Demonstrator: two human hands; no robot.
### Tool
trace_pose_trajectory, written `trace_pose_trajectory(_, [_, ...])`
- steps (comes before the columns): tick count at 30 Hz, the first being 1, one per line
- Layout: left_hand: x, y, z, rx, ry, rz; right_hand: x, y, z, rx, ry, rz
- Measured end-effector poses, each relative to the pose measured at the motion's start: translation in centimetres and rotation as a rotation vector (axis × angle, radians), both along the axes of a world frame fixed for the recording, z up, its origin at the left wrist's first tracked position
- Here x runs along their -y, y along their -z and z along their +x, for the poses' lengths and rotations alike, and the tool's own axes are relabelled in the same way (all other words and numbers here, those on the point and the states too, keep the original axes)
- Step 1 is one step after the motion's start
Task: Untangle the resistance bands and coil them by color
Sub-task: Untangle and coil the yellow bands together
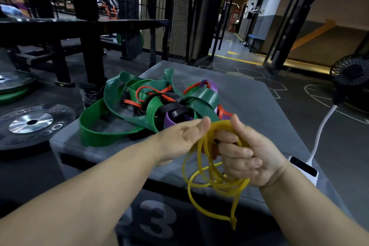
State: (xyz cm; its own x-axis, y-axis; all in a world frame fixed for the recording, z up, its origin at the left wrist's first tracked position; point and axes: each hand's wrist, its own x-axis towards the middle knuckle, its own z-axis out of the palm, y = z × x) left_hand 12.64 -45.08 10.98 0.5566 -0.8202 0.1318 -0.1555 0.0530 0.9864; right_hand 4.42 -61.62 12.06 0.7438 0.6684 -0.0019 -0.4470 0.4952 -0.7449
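Right hand (pixel 245 158): fingers curled round several loops of the yellow band (pixel 217 183), held above the near edge of the grey padded box (pixel 259 106); loose loops hang below the fist, down past the box front.

Left hand (pixel 181 142): fingers straight, palm turned inward, fingertips touching the top of the yellow loops; it grips nothing.

Beyond the hands, on the box top: one tangled heap of green band (pixel 111 134), red band (pixel 151 90), black band (pixel 173 110) and purple band (pixel 212 86).

Weight plate (pixel 32 124) lies left of the box.
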Motion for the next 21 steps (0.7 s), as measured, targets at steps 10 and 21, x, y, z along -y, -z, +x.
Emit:
trace_pose_trajectory(10, [0.3, -1.0, -0.5, -0.089, -0.113, -0.224, 0.3, 0.4, -0.6, 0.062, 0.284, -0.242])
trace_pose_trajectory(21, [2.0, 0.4, -1.4, -0.124, -0.158, -0.144, 0.0, -0.2, -0.4, 0.273, 0.346, 0.176])
